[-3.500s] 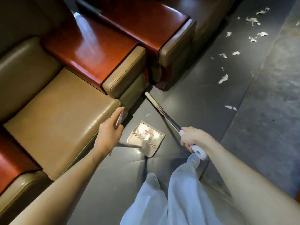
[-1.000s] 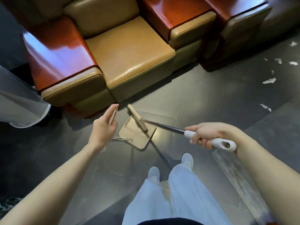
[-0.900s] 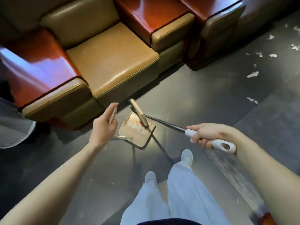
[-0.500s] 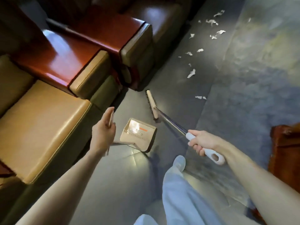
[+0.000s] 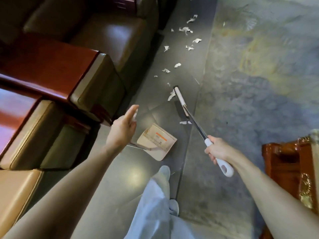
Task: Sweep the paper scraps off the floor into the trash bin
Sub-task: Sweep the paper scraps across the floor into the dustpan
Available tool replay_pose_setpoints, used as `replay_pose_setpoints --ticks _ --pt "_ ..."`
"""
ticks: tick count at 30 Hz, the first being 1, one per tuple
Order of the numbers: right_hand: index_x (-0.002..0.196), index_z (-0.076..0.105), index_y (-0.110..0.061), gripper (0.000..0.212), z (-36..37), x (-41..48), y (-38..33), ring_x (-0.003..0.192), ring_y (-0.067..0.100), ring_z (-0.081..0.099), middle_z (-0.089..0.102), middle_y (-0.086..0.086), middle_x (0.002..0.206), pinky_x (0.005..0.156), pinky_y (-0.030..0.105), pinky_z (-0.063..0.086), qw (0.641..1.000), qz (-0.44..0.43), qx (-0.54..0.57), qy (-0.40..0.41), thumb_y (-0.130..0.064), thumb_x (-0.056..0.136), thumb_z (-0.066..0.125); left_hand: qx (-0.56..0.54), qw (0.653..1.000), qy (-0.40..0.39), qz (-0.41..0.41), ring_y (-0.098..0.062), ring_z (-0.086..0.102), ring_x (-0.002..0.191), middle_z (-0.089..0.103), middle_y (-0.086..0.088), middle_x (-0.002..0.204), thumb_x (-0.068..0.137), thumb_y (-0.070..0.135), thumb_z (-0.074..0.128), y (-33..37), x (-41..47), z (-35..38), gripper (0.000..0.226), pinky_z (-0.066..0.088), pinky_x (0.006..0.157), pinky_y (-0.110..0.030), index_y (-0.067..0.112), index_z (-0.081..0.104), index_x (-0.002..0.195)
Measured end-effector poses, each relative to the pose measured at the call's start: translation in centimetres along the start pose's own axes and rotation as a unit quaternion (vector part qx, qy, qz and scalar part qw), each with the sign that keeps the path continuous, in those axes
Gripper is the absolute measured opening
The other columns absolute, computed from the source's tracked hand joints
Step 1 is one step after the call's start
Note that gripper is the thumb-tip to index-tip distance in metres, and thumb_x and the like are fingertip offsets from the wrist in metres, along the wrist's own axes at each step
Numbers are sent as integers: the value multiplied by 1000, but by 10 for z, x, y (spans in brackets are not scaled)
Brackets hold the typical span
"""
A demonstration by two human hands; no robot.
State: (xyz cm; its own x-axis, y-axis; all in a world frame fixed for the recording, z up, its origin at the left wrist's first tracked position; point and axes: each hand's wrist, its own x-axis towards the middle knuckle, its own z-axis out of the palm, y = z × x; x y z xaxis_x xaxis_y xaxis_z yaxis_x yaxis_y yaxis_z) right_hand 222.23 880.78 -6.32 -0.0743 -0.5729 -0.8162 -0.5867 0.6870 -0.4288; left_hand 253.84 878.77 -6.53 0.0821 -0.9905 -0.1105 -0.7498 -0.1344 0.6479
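Your right hand [image 5: 217, 151] grips the broom [image 5: 196, 123], head against the nearest paper scraps [image 5: 171, 95] to rake them in — left hand [image 5: 121, 130] seemingly pinches the dustpan [image 5: 158, 144] stem, ready.

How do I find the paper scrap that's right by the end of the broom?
Find the grey floor strip beside the brown armchairs, where the right hand holds a broom. Follow it to its pale head. The scrap lies right beside that head's far end, on the armchair side; the other scraps lie scattered farther along or back under the handle.
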Motion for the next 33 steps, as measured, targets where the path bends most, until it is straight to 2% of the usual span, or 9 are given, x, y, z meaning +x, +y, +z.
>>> replay_pose_setpoints --ticks 4,7,11,15,17,20,25,28,33 --pt "124 49 -21 59 -13 41 -29 52 25 52 57 12 61 51 32 45 999 22 -31 -4 2 71 50 -11 998 -62 11 -31 57 111 57 -13 127 100 17 44 19 66 26 48 48 97 -43 35 33 143" --pt "135 38 -3 63 -11 65 -48 53 25 48 53 13 57 57 36 42 998 47 15 -43 5 74 48 -11 997 -79 15 -28 57 110 53 -12 134 101 18 41 35 113 36 48 52 91 -44 39 31 143" --pt "148 26 -30 71 -3 62 -71 36 11 39 45 2 42 37 21 35 974 99 179 -95 3 88 45 -20 997 -74 17 -26 57 111 52 -10 135 101 15 40 50 150 42 50 53 91 -38 38 30 145" --pt "144 33 -31 64 -36 46 -91 31 5 34 42 1 43 30 13 28 960 110 223 -130 5 92 45 -48 996 -75 -6 -26 60 106 51 -9 138 100 14 42 45 160 39 51 55 86 -44 43 32 140" --pt "144 34 -30 63 -60 42 -105 30 4 34 41 1 45 29 12 27 958 113 226 -132 5 92 45 -54 996 -62 -16 -23 59 105 52 -9 136 100 14 43 41 167 36 51 51 88 -33 42 33 141" --pt "145 34 -29 65 -83 41 -128 30 4 35 43 1 44 31 13 29 975 83 171 -115 4 91 48 -64 997 -40 -29 -8 51 99 50 -3 140 100 14 44 41 179 32 52 39 81 -20 41 31 143" --pt "148 30 -28 68 -115 81 -165 34 6 38 46 5 59 35 16 32 993 21 95 -61 2 89 47 -85 995 10 -54 -23 57 114 47 -1 143 99 8 44 56 216 41 56 38 77 -7 37 31 145" --pt "146 34 -23 64 -141 133 -188 42 13 39 46 5 53 40 22 35 998 -11 45 -44 -2 88 51 -109 991 32 -73 1 55 89 43 2 146 99 6 43 67 251 50 57 33 56 7 39 30 145" --pt "138 39 -8 58 -191 223 -223 41 17 46 49 6 55 46 30 41 994 -58 -71 -56 -9 85 64 -137 982 56 -117 15 47 79 48 6 139 99 12 46 84 313 72 57 37 49 2 52 31 137"
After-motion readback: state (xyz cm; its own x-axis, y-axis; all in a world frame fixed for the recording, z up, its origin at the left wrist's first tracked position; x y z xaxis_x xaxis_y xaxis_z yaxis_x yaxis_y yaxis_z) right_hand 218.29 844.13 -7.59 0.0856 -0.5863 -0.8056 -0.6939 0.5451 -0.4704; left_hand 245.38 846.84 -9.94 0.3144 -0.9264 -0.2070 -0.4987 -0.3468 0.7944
